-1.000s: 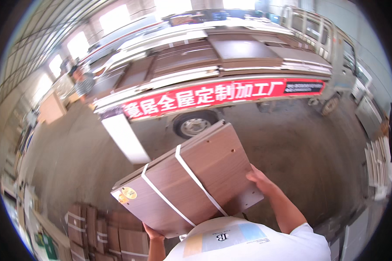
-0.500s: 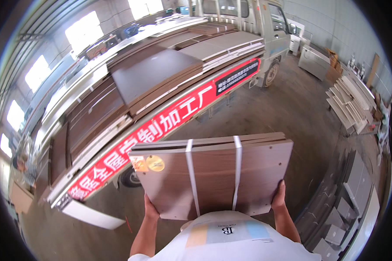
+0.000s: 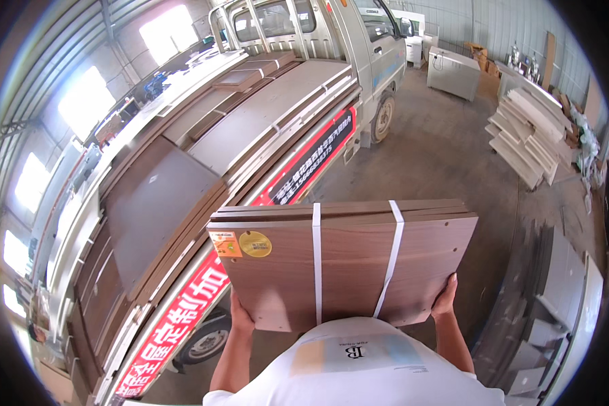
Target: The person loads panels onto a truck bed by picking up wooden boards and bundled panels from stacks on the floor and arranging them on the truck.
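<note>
A strapped bundle of brown wood-grain panels [image 3: 352, 271] is held up in front of my body. Two white straps run around it, and an orange and a round yellow sticker mark its upper left corner. My left hand [image 3: 240, 312] grips the lower left edge, with its fingers partly hidden behind the bundle. At the lower right edge, my right hand [image 3: 445, 299] holds on in the same way. The bundle's near side leans against my white shirt. Beyond it stands a flatbed truck [image 3: 369, 57] loaded with brown and grey boards [image 3: 162, 196].
A red banner [image 3: 176, 331] runs along the truck's side, above a wheel [image 3: 206, 342]. Grey panels [image 3: 558, 291] are stacked on the right. Farther back are a pile of pale boards [image 3: 528, 135] and a metal cabinet [image 3: 453, 74]. At far left a person is partly visible.
My view has turned left and come nearer the truck, whose cab now sits more to the left. The bundle stays in both hands, slightly farther right in the picture.
</note>
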